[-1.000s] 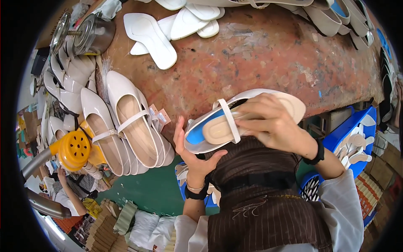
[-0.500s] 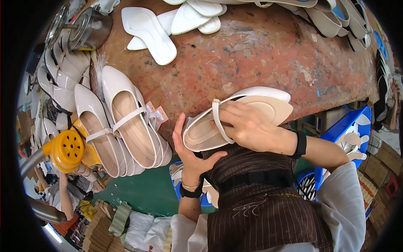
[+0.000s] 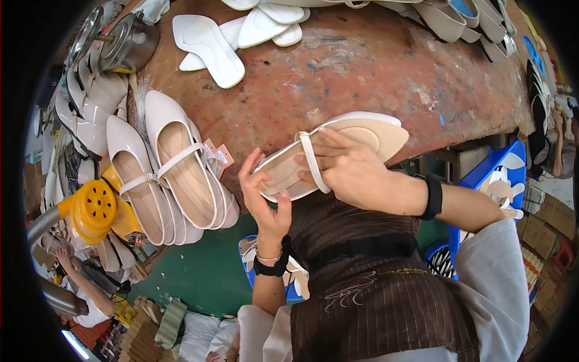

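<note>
A pale, glossy pointed flat shoe (image 3: 362,117) with a thin buckled strap lies tilted at the table's front edge, toe toward the right. My left hand (image 3: 265,202) is closed around its heel, with the thumb on the near rim and fingers over the far side. A beige insole (image 3: 395,142) with a stitched outline lies with its front over the shoe's toe. My right hand (image 3: 362,181) is on the insole beside the strap; its index finger stretches along the insole and other fingers reach under the strap. Its thumb is hidden.
Finished-looking shoes (image 3: 175,163) stand nested at left, with a pink tag (image 3: 224,155) beside them. White insoles (image 3: 208,45) lie at the far side. More shoes (image 3: 443,24) sit far right. A metal pot (image 3: 129,42), yellow lamp-like fixture (image 3: 93,211) and blue bin (image 3: 491,169) flank the table.
My left fingers have closed in over the shoe's heel from a more spread pose. The right index finger now stretches out on the insole. The shoe has shifted slightly left and away in view.
</note>
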A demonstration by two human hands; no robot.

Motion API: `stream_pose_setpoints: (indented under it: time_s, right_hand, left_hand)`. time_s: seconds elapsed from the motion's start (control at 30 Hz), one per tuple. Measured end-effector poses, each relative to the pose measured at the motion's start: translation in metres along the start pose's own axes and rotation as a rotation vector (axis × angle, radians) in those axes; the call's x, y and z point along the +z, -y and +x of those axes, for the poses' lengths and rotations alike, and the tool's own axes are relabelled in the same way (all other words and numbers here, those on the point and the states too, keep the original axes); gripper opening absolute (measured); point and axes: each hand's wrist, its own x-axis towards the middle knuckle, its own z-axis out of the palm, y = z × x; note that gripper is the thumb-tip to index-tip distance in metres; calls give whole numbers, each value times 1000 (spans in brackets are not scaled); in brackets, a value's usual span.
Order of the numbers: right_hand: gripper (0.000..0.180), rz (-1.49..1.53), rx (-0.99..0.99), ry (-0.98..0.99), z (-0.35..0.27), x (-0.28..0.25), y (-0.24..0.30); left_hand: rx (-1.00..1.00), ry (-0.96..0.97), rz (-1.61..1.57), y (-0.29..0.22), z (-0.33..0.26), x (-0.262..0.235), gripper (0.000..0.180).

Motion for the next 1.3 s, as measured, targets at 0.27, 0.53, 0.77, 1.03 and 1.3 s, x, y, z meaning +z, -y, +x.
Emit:
stream_pose_setpoints:
  time_s: [0.27,0.53,0.77,1.03,1.3]
  right_hand:
    - [27,-544,477,-580,4,-41,-47]
    - [25,42,446,-424,-32,-66,12]
    - [30,-152,585,-264,-25,-24,-2]
    - [32,-470,535,-306,-30,3,-2]
    - [55,-511,589,-158,-22,9,-11]
  left_hand:
    - [-54,197,452,-70,-13,49,56]
    - [-21,514,653,-104,-4,78,51]
    - [66,614,750,-101,1,77,45]
    - [-29,591,640,-94,-5,77,44]
    - [-10,603,648,-86,-4,78,35]
